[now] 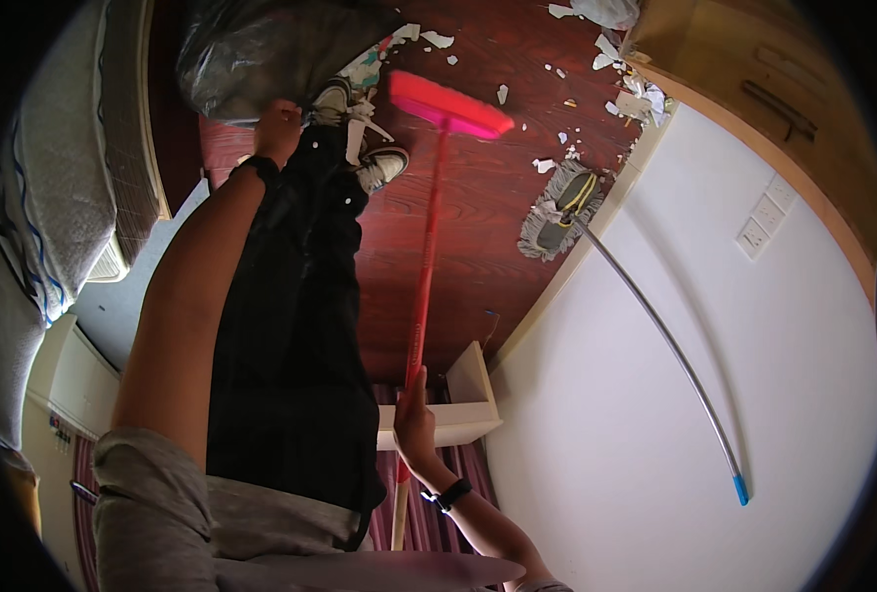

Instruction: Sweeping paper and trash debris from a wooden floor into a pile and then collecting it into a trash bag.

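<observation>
My right hand [413, 427] grips the red handle of a broom [429, 244]. The broom's pink and red head [449, 107] is over the dark red wood-grain floor, with its bristles facing away from me. My left hand [278, 132], fingers curled, is at the edge of a large dark translucent plastic bag [268, 55] and appears to hold it. Some of its fingers are hidden. Beside the bag and around my shoes [383, 169] lie white broken scraps [356, 140]. More white fragments [503, 94] are scattered on the floor beyond and right of the broom head.
A grey string mop [563, 211] rests on the floor at right, its metal pole [660, 325] leaning along the white wall [609, 414]. Debris [642, 103] is heaped by a wooden cabinet [712, 52]. A mattress [76, 148] stands at left; a white shelf [475, 414] is behind me.
</observation>
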Demonstrator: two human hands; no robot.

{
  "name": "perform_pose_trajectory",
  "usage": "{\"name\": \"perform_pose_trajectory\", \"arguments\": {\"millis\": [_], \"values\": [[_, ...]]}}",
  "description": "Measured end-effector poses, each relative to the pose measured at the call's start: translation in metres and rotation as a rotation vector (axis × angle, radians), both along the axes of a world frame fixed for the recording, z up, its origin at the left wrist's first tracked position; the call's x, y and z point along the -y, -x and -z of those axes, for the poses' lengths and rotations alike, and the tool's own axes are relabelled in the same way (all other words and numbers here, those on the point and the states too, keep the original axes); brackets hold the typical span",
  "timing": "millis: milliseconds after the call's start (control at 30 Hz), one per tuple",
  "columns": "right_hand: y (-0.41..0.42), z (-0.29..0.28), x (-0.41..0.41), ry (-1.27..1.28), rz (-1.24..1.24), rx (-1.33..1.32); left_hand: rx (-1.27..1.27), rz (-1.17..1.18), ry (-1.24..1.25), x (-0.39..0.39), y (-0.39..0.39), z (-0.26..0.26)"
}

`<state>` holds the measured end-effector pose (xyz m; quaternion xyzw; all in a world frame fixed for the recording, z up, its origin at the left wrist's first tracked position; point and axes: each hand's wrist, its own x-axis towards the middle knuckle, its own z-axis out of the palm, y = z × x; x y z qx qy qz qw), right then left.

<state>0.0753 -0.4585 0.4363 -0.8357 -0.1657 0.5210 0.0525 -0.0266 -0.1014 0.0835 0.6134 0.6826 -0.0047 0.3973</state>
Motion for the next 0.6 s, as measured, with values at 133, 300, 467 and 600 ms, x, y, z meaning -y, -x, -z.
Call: {"name": "perform_pose_trajectory", "arguments": {"millis": [133, 300, 467, 600], "values": [[0.001, 0.0, -0.019, -0.021, -0.094, -0.205, -0.067, 0.057, -0.029, 0.0, -0.004, -0.002], [0.0, 0.009, -0.02, 0.017, -0.098, -0.291, -0.064, 0.003, -0.033, 0.002, -0.001, -0.002], [-0.02, -0.008, 0.017, 0.003, -0.029, -0.068, -0.055, 0.033, 0.03, -0.009, 0.006, -0.005], [-0.035, -0.007, 0.03, 0.061, -0.034, 0.083, -0.011, 0.026, 0.009, -0.013, 0.011, -0.003]]}}
